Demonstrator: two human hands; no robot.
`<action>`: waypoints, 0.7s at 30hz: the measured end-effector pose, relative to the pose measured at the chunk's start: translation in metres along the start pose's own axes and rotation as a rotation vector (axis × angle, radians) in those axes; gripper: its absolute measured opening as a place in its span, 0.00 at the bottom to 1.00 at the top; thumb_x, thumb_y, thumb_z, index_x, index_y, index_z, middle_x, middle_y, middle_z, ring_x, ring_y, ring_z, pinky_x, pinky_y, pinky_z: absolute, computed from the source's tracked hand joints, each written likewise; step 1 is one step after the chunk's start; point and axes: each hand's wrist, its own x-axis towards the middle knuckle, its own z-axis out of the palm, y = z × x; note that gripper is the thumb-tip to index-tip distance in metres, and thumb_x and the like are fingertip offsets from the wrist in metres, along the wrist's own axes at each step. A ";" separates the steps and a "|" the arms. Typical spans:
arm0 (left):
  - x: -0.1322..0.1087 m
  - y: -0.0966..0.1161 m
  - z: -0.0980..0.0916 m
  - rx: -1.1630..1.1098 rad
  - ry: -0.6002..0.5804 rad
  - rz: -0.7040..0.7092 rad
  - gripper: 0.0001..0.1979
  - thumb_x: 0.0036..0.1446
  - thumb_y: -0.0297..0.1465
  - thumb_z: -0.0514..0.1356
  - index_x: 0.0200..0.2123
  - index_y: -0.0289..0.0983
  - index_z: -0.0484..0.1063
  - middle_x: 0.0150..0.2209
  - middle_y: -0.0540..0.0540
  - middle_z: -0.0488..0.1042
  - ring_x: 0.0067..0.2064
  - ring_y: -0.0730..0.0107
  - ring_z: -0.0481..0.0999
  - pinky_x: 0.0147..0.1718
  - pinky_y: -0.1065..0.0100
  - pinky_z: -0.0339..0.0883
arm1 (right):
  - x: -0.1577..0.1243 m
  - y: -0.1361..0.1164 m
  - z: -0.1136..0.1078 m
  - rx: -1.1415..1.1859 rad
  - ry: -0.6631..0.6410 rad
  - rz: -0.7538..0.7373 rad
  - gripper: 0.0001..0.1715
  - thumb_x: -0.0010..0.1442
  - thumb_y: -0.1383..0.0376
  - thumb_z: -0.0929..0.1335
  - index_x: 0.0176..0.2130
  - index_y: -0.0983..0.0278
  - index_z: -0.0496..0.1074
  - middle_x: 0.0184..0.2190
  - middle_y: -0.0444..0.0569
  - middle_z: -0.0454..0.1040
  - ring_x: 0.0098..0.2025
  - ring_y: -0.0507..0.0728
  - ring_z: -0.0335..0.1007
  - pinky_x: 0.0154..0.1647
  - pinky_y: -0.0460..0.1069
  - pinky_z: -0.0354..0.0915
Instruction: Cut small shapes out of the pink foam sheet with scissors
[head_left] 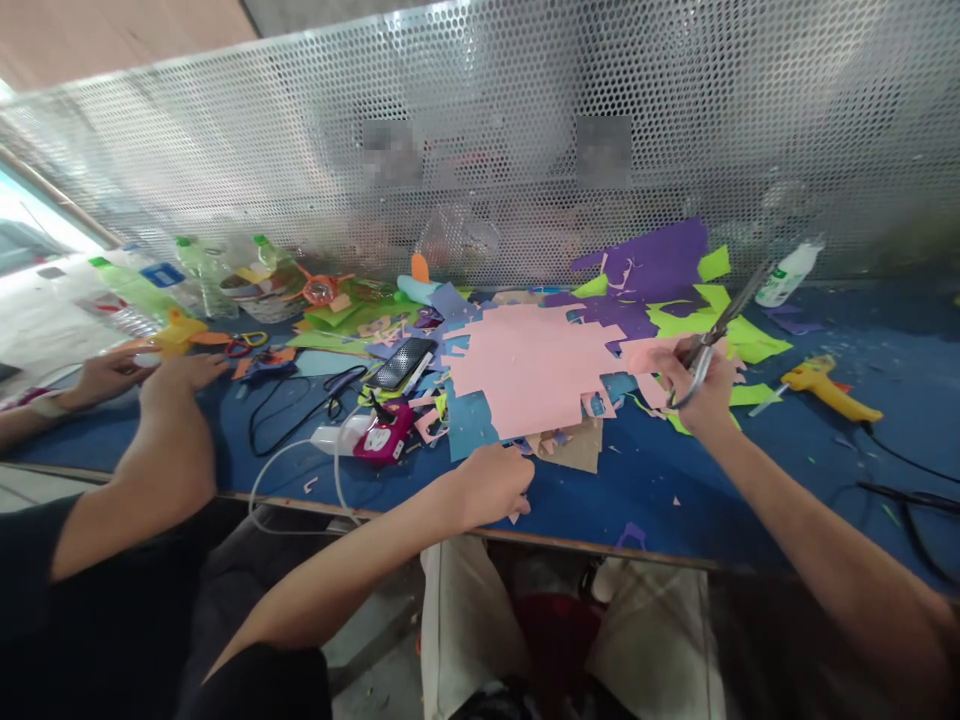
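Observation:
My right hand [701,378] is wrapped round a pair of scissors [724,325], blades pointing up and away to the right. It hangs over the right end of a pink paper sheet [536,365] with stepped, cut edges. Near the table's front edge my left hand [499,485] is closed, with a small pale paper scrap [514,517] showing under its fingertips. Beneath the pink sheet lie blue paper [471,425] and brown cardboard [585,450]. Behind it are purple paper [660,260] and lime-green paper [750,340].
A yellow glue gun [832,388] and white bottle [791,270] stand right. Left are a phone [403,363], a pink power strip [384,435] with cables, and plastic bottles [135,290]. Another person's hands [112,378] work at far left. A perforated metal panel [517,120] rises behind.

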 end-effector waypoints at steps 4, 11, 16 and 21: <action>-0.004 -0.004 0.000 -0.051 -0.027 0.057 0.05 0.58 0.29 0.66 0.30 0.35 0.78 0.34 0.40 0.82 0.40 0.55 0.81 0.38 0.64 0.66 | 0.000 0.003 0.003 0.026 0.016 -0.059 0.16 0.54 0.56 0.76 0.28 0.59 0.68 0.14 0.34 0.59 0.14 0.47 0.51 0.13 0.44 0.51; -0.007 -0.006 0.005 0.057 0.027 0.174 0.05 0.64 0.30 0.60 0.37 0.38 0.76 0.40 0.42 0.80 0.42 0.56 0.80 0.33 0.65 0.63 | -0.002 0.009 0.008 0.074 -0.046 -0.003 0.16 0.53 0.54 0.77 0.29 0.58 0.70 0.14 0.33 0.58 0.12 0.46 0.49 0.12 0.44 0.49; 0.014 0.019 0.002 -0.088 0.160 0.492 0.11 0.73 0.32 0.49 0.50 0.40 0.69 0.47 0.44 0.78 0.48 0.64 0.78 0.46 0.66 0.66 | 0.000 0.017 0.009 0.040 -0.036 0.004 0.17 0.51 0.53 0.77 0.29 0.59 0.70 0.15 0.33 0.59 0.13 0.46 0.51 0.12 0.44 0.49; 0.050 0.056 0.004 -0.062 0.200 0.698 0.16 0.68 0.25 0.53 0.57 0.40 0.67 0.49 0.41 0.78 0.50 0.61 0.79 0.44 0.63 0.70 | 0.001 0.023 0.009 0.007 -0.068 0.051 0.18 0.50 0.52 0.77 0.28 0.60 0.70 0.13 0.33 0.59 0.12 0.46 0.50 0.12 0.44 0.48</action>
